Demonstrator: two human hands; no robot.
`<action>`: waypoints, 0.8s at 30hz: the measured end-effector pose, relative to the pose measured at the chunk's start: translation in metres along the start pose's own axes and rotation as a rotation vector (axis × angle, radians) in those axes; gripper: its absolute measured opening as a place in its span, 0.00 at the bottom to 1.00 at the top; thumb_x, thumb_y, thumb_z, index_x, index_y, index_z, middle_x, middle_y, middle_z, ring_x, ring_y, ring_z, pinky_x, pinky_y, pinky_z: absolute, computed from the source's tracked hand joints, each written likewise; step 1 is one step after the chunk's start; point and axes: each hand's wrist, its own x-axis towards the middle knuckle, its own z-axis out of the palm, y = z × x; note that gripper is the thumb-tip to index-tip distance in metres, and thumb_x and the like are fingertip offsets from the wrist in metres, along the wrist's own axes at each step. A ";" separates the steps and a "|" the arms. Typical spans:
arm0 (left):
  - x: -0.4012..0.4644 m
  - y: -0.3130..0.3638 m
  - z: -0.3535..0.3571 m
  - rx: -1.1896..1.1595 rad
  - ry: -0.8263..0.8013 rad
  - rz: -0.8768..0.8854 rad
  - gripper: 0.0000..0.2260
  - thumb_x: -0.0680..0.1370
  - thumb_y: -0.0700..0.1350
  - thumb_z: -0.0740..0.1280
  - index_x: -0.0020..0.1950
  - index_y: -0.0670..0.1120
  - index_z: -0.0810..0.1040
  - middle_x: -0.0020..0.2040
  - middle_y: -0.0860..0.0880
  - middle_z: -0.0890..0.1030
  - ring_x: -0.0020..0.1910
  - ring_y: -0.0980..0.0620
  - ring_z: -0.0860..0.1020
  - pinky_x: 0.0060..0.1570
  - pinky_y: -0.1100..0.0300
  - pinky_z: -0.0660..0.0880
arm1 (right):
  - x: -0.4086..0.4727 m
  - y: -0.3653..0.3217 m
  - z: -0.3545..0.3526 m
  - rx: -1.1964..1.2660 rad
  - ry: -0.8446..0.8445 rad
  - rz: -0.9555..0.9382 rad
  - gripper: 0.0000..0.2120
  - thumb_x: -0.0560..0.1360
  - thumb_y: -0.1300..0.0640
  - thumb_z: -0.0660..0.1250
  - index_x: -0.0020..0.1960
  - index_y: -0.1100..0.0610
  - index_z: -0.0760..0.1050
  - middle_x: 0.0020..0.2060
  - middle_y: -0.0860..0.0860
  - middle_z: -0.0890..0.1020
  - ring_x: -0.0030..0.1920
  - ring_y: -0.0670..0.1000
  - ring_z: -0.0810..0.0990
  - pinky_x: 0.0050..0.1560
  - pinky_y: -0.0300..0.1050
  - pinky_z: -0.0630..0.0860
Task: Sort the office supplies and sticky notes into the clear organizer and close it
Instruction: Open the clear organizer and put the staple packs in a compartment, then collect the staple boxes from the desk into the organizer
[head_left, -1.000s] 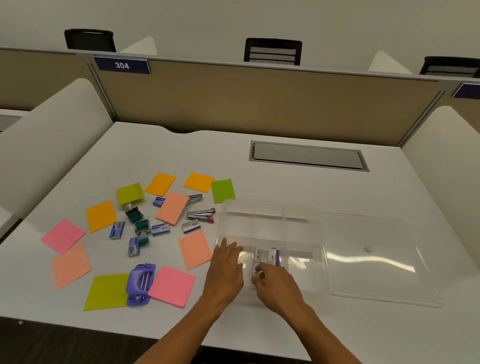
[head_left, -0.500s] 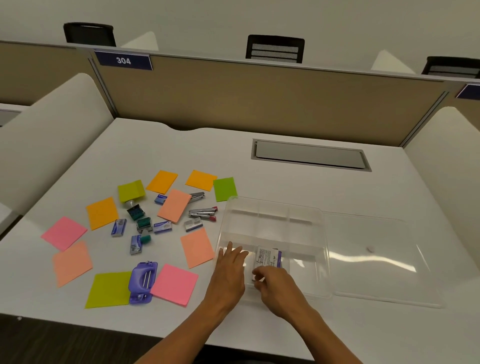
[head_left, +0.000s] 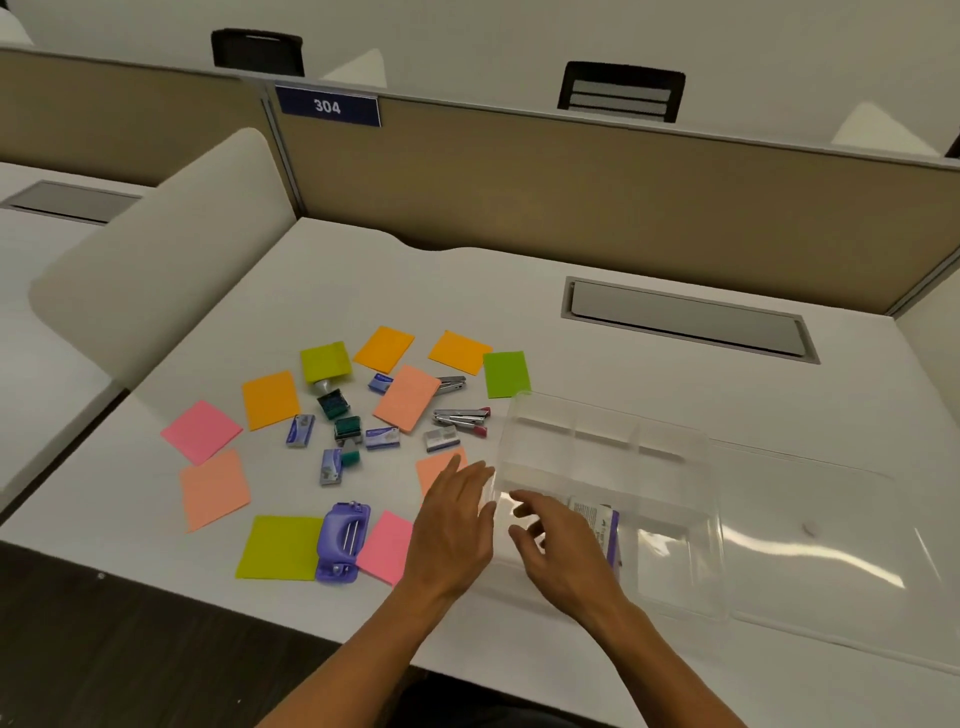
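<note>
On the white desk (head_left: 519, 291) the clear organizer (head_left: 608, 452) sits right of centre, its lid (head_left: 831, 519) swung open flat to the right. One small white-and-purple packet (head_left: 602, 525) lies in a near compartment; the far compartments look bare. The left hand (head_left: 452, 525) lies flat with fingers spread and holds nothing, its fingertips at the organizer's near left wall and partly over a peach sticky note (head_left: 439, 467). The right hand (head_left: 556, 545) hovers over the near left part of the organizer, fingers loosely curled and apart, gripping nothing, just left of the packet.

The rest of the supplies are scattered to the left of the organizer. A purple hole punch (head_left: 343, 540) rests near the front edge between a yellow-green note (head_left: 280, 548) and a pink note (head_left: 387, 545). Further back lie a red-tipped stapler (head_left: 462, 417), a second stapler (head_left: 449, 385) partly under a peach note (head_left: 407, 397), several small blue staple boxes (head_left: 300, 430), and dark green stamps (head_left: 347, 430). Orange notes (head_left: 384, 349), a green note (head_left: 505, 374), a pink note at the far left (head_left: 201, 431) and another peach note (head_left: 214, 489) ring the pile
</note>
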 end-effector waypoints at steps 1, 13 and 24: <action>-0.001 -0.009 -0.004 0.012 0.017 -0.027 0.20 0.78 0.48 0.65 0.70 0.48 0.71 0.70 0.48 0.73 0.73 0.48 0.65 0.70 0.55 0.61 | 0.004 -0.005 0.002 -0.012 -0.013 -0.015 0.20 0.78 0.46 0.65 0.70 0.43 0.69 0.61 0.41 0.78 0.49 0.43 0.78 0.61 0.42 0.75; -0.037 -0.102 -0.057 0.267 0.091 -0.459 0.25 0.76 0.55 0.66 0.71 0.48 0.69 0.72 0.47 0.70 0.69 0.46 0.68 0.65 0.48 0.70 | 0.065 -0.056 0.021 -0.115 -0.123 -0.184 0.20 0.79 0.44 0.63 0.70 0.47 0.69 0.64 0.45 0.76 0.52 0.44 0.79 0.56 0.41 0.75; -0.014 -0.141 -0.078 0.048 0.071 -0.566 0.27 0.78 0.56 0.63 0.74 0.47 0.63 0.74 0.47 0.66 0.72 0.47 0.66 0.67 0.52 0.67 | 0.128 -0.076 0.070 -0.334 -0.253 -0.205 0.27 0.78 0.47 0.65 0.75 0.48 0.62 0.75 0.51 0.65 0.74 0.53 0.63 0.72 0.52 0.64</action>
